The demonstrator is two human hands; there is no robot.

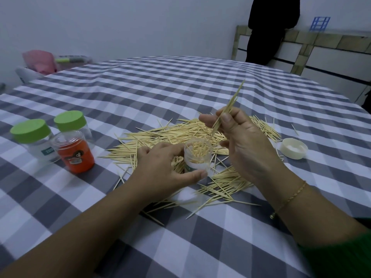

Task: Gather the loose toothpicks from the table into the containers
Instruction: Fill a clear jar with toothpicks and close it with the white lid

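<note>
**Toothpicks going into an open jar, checked surface**

Loose toothpicks point(180, 133): pale wood, thin, pointed at the ends. They lie in a wide scattered heap across the middle of the surface point(140, 81), which is covered in a grey-and-white checked cloth. Denser drifts sit behind the hands and in front of the right wrist; single strays lie at the edges of the heap.

Open jar point(197, 155): small, clear plastic, lid off, standing upright amid the heap. Already part-filled with toothpicks standing on end, tips showing at the mouth.

Left hand point(160, 171): curled around the jar's left side, thumb across its front, fingers behind.

Right hand point(241, 141): raised just right of the jar, thumb and fingers pinching a small bundle of toothpicks point(226, 111). The bundle slants, lower ends at the jar's mouth, upper ends pointing up and away. A thin gold chain bracelet point(289, 199) is on this wrist; a green sleeve shows at the frame's lower right.

White lid point(293, 148): lying open side up, on the right, at the heap's fringe.

At the left, well apart from the heap: two clear jars with green lids point(30, 130) point(69, 120), closed, and just in front of them an uncapped jar with orange contents point(75, 155).
</note>
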